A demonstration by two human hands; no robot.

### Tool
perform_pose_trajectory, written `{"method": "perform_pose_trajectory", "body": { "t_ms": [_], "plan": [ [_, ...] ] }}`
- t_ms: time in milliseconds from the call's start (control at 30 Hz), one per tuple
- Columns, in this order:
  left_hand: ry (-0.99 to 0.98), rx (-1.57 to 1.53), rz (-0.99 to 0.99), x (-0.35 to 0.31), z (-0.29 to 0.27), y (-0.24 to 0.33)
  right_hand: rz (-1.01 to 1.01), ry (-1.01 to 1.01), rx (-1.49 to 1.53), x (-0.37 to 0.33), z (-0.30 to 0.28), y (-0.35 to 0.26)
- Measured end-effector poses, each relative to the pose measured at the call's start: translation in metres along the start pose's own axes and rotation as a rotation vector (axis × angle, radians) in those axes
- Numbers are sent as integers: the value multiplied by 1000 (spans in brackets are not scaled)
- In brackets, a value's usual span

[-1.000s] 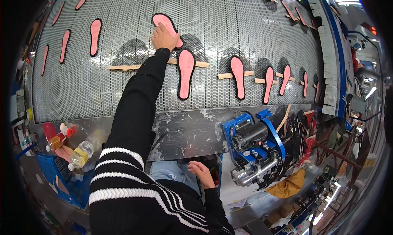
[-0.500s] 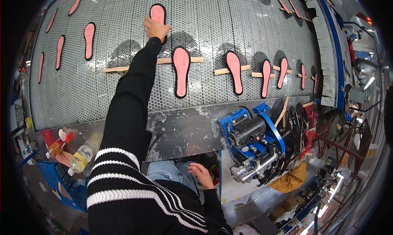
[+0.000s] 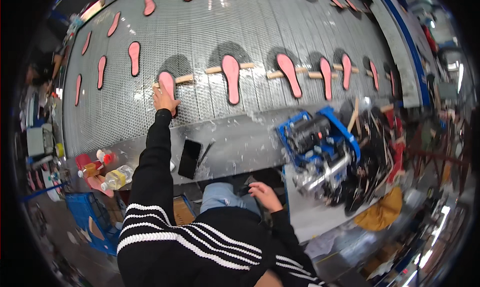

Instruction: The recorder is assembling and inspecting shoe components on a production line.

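My left hand (image 3: 165,100) grips a pink shoe sole with a black rim (image 3: 167,80), its fingers across the face and its thumb at the right edge. The sole's front half rests over a thin wooden strip (image 3: 184,79) on the perforated metal mesh; its near end is partly hidden by my hand. To the right, another pink sole (image 3: 231,79) lies across a strip of its own. Over my lap hovers my right hand (image 3: 266,195), fingers loosely bent and apart, with nothing visible in it.
More pink soles (image 3: 134,58) lie about the mesh bed (image 3: 200,32). On the metal ledge (image 3: 235,142) lies a black phone (image 3: 190,158). Bottles (image 3: 118,178) stand at the left. A blue machine with a motor (image 3: 320,142) is at the right, beside a mustard cloth (image 3: 381,210).
My left hand has drawn back toward me with the sole, from farther up the mesh onto the near wooden strip. The view has shifted, and the phone now shows beside my arm.
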State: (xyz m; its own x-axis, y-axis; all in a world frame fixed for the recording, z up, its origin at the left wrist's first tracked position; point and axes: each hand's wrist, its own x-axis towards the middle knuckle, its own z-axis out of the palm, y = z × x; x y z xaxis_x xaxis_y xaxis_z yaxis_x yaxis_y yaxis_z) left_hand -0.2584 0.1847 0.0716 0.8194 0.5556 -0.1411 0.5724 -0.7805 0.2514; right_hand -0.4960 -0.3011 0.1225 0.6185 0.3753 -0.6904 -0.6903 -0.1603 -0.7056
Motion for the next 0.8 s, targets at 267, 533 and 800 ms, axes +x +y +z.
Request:
{"method": "perform_pose_trajectory", "body": {
  "t_ms": [267, 533, 800],
  "plan": [
    [311, -255, 614, -198, 6, 72, -166, 370, 153, -127, -121, 104],
    [-182, -348, 746, -416, 35, 82, -346, 1370, 170, -180, -300, 196],
    [-449, -536, 584, -479, 23, 69, 208, 2052, -383, -160, -393, 140]
  ]
}}
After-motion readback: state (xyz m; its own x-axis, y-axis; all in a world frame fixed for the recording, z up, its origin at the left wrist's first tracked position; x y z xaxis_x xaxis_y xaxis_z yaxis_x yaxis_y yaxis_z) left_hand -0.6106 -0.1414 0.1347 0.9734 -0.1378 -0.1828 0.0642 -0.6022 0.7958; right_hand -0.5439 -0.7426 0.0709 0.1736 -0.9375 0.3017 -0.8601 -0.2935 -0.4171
